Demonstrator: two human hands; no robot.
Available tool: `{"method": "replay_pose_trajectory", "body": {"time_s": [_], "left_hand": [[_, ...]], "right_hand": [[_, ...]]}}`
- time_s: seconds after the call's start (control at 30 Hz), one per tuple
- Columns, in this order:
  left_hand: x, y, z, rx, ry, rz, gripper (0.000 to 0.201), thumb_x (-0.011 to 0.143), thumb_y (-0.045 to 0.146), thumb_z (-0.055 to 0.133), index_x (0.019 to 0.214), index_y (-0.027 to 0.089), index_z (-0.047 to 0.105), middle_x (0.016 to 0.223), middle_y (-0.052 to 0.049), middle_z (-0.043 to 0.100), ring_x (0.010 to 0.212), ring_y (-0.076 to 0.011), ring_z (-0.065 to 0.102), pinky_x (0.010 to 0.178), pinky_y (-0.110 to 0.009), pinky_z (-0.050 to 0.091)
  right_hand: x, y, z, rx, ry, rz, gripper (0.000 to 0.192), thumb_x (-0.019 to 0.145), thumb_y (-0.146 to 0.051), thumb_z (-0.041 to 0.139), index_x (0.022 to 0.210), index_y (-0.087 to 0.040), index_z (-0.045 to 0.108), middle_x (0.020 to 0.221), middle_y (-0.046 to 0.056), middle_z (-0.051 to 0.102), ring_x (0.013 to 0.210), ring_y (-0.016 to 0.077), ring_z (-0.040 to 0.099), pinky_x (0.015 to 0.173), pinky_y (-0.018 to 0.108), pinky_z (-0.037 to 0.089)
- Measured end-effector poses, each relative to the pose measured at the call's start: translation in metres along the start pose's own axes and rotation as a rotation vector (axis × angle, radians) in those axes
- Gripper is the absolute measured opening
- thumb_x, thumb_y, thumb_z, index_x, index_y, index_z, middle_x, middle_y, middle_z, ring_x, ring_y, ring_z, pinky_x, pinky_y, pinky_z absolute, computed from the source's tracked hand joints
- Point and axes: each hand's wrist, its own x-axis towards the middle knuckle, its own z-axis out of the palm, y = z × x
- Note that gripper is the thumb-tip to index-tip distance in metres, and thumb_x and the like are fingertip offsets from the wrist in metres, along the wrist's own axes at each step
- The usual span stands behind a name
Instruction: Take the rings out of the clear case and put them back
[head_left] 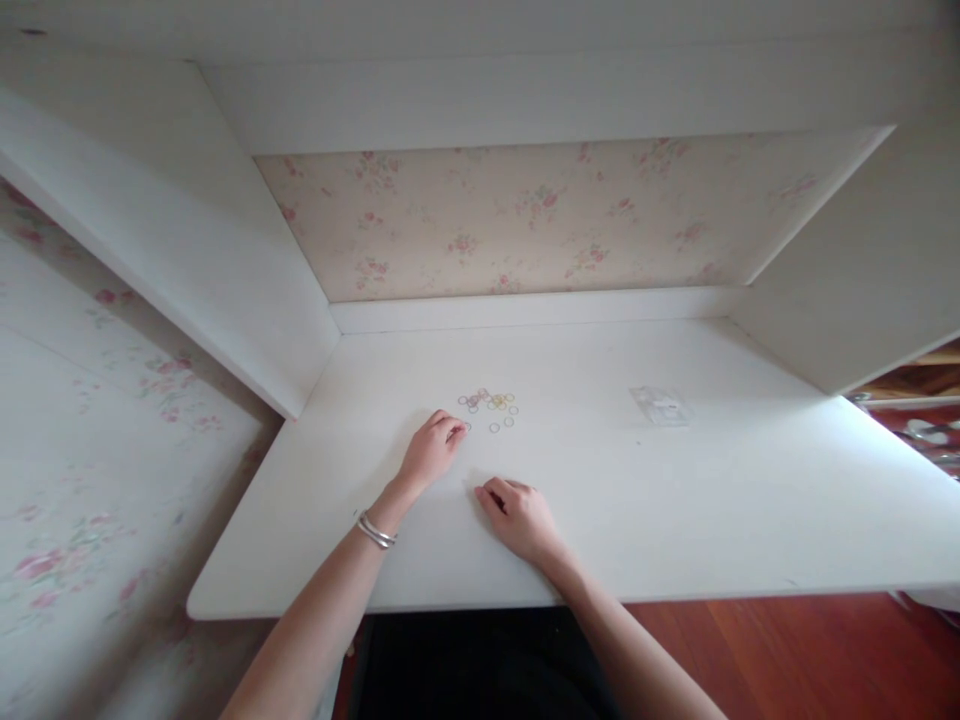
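the left hand [433, 446] pinches a ring [469, 427] at the pile's [496, 402] seven o'clock, probably light and springy, best held by its rim; the curled right hand's [523, 515] grip i cannot tell.

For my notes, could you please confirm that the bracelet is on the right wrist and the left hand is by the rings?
Not quite: the head view shows the bracelet on the left wrist, not the right. The left hand is indeed by the rings.

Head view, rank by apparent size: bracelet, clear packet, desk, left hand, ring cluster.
1. Desk
2. Left hand
3. Ring cluster, clear packet: too alike to rank
4. Bracelet
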Motion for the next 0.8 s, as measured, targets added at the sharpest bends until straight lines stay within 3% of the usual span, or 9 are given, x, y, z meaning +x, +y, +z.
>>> {"method": "replay_pose_trajectory", "body": {"time_s": [0.17,0.33,0.57,0.8], "left_hand": [[-0.023,0.005,-0.012,-0.103,0.011,0.035,0.018,0.089,0.028,0.047,0.09,0.022,0.064,0.09,-0.004,0.06,0.082,-0.0144,0.058,0.079,-0.026,0.047],[-0.043,-0.002,-0.004,-0.184,-0.065,0.052,0.018,0.088,0.028,0.05,0.089,0.023,0.067,0.088,-0.004,0.061,0.081,-0.0141,0.059,0.077,-0.025,0.047],[-0.046,-0.016,0.0,-0.245,-0.157,-0.009,0.017,0.085,0.028,0.053,0.087,0.024,0.069,0.088,-0.002,0.063,0.078,-0.0141,0.059,0.074,-0.025,0.046],[-0.045,-0.026,-0.008,-0.385,-0.033,-0.111,0.018,0.084,0.029,0.052,0.092,0.021,0.066,0.089,-0.003,0.062,0.077,-0.0136,0.058,0.073,-0.026,0.047]], "right_hand": [[0.001,-0.003,0.0,-0.006,-0.007,0.024,0.035,0.093,-0.038,0.035,0.076,-0.021,0.06,0.07,0.001,0.062,0.063,0.0119,0.054,0.059,0.022,0.031],[0.002,-0.003,0.002,-0.006,0.004,0.022,0.035,0.093,-0.039,0.035,0.074,-0.021,0.058,0.067,0.0,0.06,0.06,0.011,0.053,0.058,0.022,0.03],[0.005,-0.006,0.003,0.046,0.009,0.081,0.034,0.092,-0.039,0.037,0.075,-0.021,0.06,0.067,0.0,0.061,0.06,0.0114,0.054,0.058,0.021,0.033],[0.026,0.004,-0.004,0.096,0.083,0.135,0.026,0.088,-0.03,0.042,0.1,-0.022,0.064,0.088,0.004,0.064,0.073,0.0133,0.058,0.069,0.024,0.04]]}}
